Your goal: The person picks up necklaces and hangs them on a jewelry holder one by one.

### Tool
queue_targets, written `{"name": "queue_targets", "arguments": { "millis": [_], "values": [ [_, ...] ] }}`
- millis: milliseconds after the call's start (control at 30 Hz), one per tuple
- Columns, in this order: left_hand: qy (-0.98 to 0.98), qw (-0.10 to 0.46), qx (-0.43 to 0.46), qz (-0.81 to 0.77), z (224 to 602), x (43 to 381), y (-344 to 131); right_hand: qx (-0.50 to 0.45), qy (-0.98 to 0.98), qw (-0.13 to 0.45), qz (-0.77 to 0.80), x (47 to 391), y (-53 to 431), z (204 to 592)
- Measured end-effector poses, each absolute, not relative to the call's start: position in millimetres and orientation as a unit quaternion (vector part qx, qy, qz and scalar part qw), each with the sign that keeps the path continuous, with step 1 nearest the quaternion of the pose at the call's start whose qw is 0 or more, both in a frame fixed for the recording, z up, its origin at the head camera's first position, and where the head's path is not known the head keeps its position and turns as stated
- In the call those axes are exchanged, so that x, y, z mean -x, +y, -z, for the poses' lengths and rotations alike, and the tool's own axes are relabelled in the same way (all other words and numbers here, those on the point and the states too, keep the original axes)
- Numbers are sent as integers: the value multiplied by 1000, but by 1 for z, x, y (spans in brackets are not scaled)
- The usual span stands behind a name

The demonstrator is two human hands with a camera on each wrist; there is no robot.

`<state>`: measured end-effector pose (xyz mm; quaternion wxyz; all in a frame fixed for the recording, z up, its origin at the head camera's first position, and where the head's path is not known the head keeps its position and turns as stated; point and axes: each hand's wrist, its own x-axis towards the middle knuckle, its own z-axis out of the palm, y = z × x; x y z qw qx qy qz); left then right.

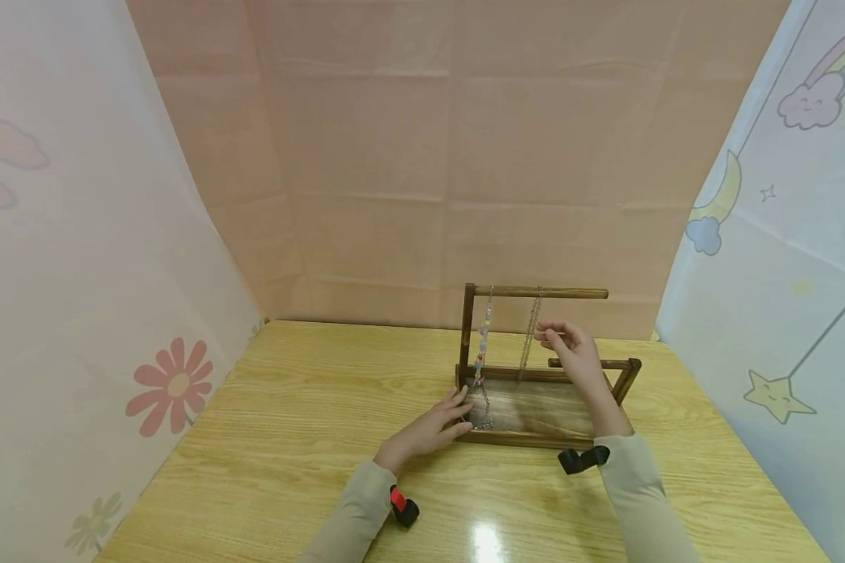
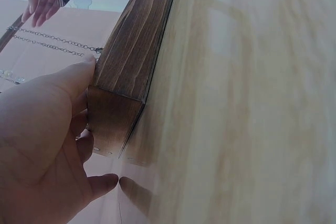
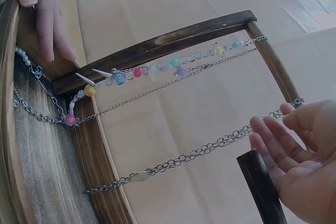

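A dark wooden jewelry stand (image 1: 535, 438) has a shallow tray and two raised bars. My left hand (image 1: 433, 426) rests at the tray's left end, fingers spread over the side wall and thumb by the front wall. From the tall bar (image 1: 570, 293) hangs a colourful beaded necklace (image 3: 137, 72) near the upright. Farther right on that bar a silver chain necklace (image 3: 191, 156) hangs doubled. My right hand (image 1: 570, 348) is raised beside this chain, fingers loosely bent and fingertips close to it, with nothing held in the palm.
A lower bar (image 1: 605, 364) juts inward on the stand's right, just behind the right hand. Chain and pearly beads (image 3: 34, 111) lie in the tray's left end. Around the stand is a wooden table (image 1: 289, 407), with a plain backdrop (image 1: 366, 156) behind and printed cloths at both sides.
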<state>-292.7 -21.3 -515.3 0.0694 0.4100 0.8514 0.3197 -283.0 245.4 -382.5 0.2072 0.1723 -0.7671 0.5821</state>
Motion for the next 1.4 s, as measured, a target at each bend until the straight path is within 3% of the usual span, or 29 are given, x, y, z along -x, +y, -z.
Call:
{"name": "queue_targets", "arguments": {
  "millis": [433, 667, 900, 1400],
  "values": [
    [854, 76, -404, -318, 516, 293, -21, -186, -746, 214, -603, 287, 244, 396],
    [853, 77, -404, -321, 515, 292, -21, -256, -687, 191, -653, 305, 251, 423],
    [853, 76, -403, -322, 516, 293, -21, -201, -751, 183, -602, 279, 225, 396],
    [850, 82, -404, -328, 513, 293, -21, -180, -761, 145, -606, 277, 213, 413]
  ]
}}
